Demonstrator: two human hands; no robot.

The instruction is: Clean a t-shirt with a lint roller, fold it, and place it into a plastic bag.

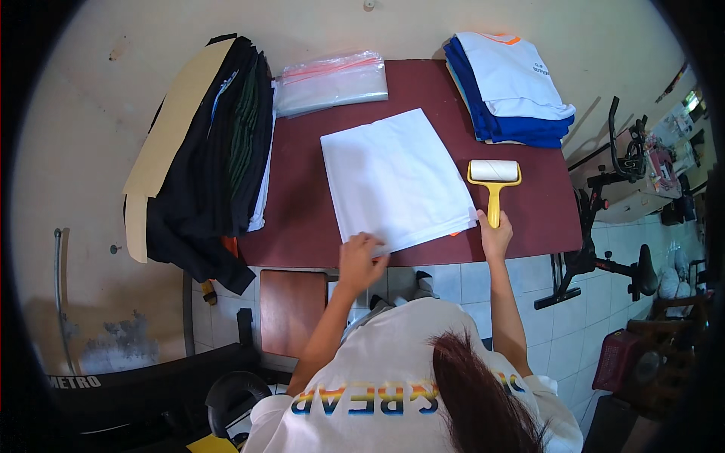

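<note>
A folded white garment (pixel 393 181) lies slightly turned on the dark red tabletop, a bit of orange showing under its near right edge. My left hand (pixel 361 263) is at the garment's near left corner, fingers bent over the edge; whether they pinch the fabric is hard to see. With my right hand (pixel 497 235) I hold the yellow handle of a lint roller (pixel 494 172) by its lower end, just right of the garment. The white roll points away from me and rests on or just over the tabletop.
Dark folded clothes with a tan cardboard piece (pixel 175 124) are piled at the left. Clear zip bags (pixel 334 85) lie at the back. Blue and white folded shirts (pixel 510 85) are stacked back right. A brown stool (pixel 293 311) and an exercise bike (pixel 612 226) stand by the table (pixel 535 226).
</note>
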